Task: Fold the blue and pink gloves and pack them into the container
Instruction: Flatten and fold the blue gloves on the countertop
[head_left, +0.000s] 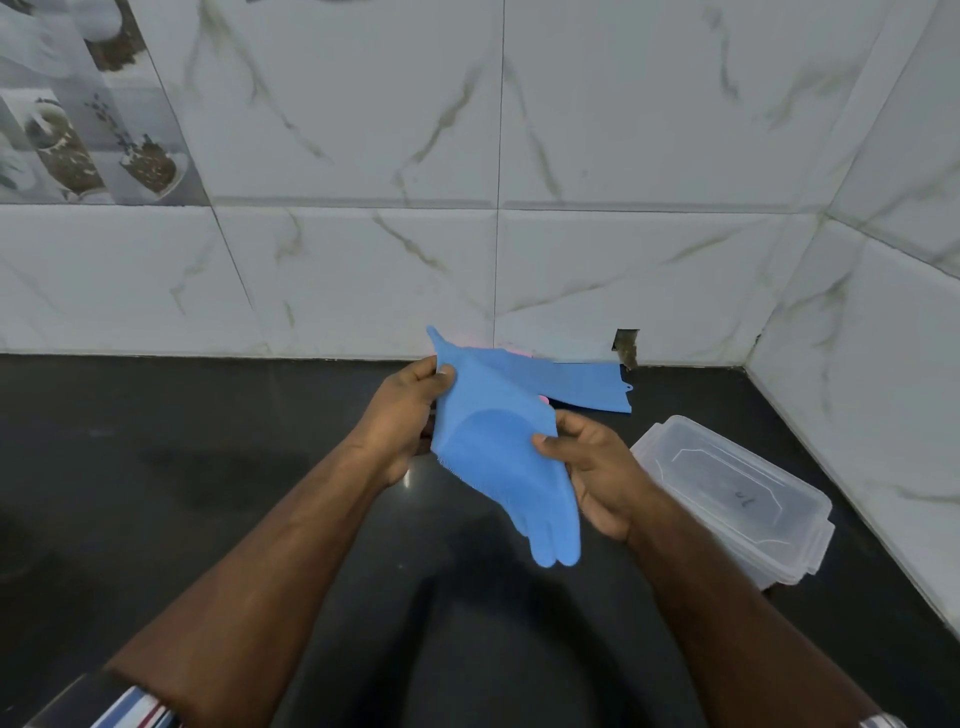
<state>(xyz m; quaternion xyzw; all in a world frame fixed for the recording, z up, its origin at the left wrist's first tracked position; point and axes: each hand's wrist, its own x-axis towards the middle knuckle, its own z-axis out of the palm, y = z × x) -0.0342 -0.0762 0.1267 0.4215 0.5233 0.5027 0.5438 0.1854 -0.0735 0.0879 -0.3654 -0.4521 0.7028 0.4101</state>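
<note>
A blue glove (493, 441) hangs above the black counter, held by both hands, its fingers pointing down toward me. My left hand (402, 415) pinches its upper left edge near the thumb. My right hand (597, 478) grips its right edge. A second blue glove (587, 387) lies flat on the counter behind, its cuff toward the right. Only slivers of a pink glove (519, 351) show behind the blue ones by the wall. The clear plastic container (737, 499) sits to the right, near the side wall.
The black counter (208, 467) runs to a white marble-tiled back wall (363, 280) and a side wall (883, 364) at the right. A chipped hole (626, 345) sits at the back wall's base.
</note>
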